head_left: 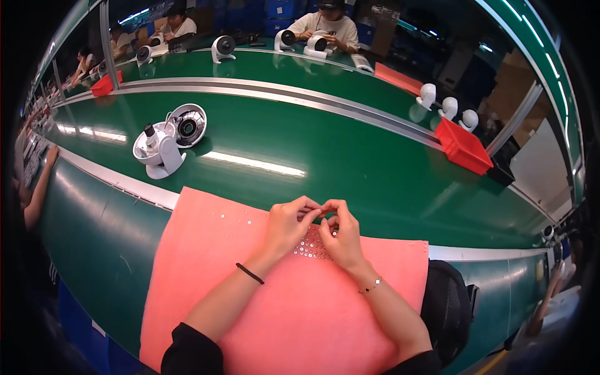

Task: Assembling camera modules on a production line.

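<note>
Head view: left hand (286, 226), fingers (304, 204) pinched closed; right hand (344, 239), fingers curled, whether closed or gripping unclear. Studs (310, 254) lie on the cloth (300, 312) between the hands, just below the fingers.

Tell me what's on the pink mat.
Small shiny discs sit in rows on the mat, with a few scattered left. The left hand and right hand hide whatever lies beneath them.

LIGHT: lit tube lamps (532, 30) seen at upper right | GLARE: white streaks reflected by green worktop (375, 187), glints returned by small metal discs (310, 254) | EXPOSURE: pink mat (287, 312) brightly lit, background left dim | DISTORTION: metal rail (281, 94) bowed, corners blacked out | FOCUS: rim softened
</note>
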Demonstrator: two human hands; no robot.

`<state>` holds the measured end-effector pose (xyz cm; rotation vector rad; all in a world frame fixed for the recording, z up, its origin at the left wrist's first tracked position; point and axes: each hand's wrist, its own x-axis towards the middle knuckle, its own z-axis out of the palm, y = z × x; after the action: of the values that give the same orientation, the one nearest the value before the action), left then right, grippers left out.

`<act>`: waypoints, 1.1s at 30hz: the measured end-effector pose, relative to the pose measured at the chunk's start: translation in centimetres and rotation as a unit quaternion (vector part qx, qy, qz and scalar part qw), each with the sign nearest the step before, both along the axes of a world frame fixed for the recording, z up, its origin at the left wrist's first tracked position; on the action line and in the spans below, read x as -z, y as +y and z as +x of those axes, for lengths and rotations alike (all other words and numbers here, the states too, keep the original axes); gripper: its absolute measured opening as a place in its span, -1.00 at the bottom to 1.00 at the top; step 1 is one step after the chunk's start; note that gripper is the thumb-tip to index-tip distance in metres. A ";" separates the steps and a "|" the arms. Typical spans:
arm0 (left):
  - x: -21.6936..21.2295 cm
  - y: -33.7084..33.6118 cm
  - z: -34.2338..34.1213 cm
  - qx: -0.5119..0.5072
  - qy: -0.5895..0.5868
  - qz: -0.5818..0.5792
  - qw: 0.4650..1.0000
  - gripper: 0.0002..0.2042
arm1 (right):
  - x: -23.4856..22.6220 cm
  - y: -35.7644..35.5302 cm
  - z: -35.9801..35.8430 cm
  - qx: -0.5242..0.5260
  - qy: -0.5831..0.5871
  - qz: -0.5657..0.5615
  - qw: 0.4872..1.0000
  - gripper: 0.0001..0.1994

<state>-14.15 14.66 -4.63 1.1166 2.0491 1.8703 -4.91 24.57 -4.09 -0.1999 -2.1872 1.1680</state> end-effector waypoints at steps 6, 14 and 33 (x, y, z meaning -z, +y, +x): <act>0.2 0.1 -0.2 -0.045 0.028 0.009 0.999 -0.93 | 0.1 0.5 0.0 -0.019 -0.012 -0.011 1.000 -0.83; -1.9 -1.2 -3.4 -0.209 0.203 0.046 0.955 -0.82 | 0.2 0.2 0.1 -0.006 0.011 -0.022 1.000 -0.87; 1.0 -16.2 -19.4 -0.296 -0.313 0.230 0.873 -0.59 | -0.1 0.1 0.3 -0.021 -0.016 0.045 0.999 -0.93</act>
<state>-33.54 -1.50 -5.58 -0.1726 1.6847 2.6234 -4.56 24.67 -4.00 -0.1347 -2.2758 1.0942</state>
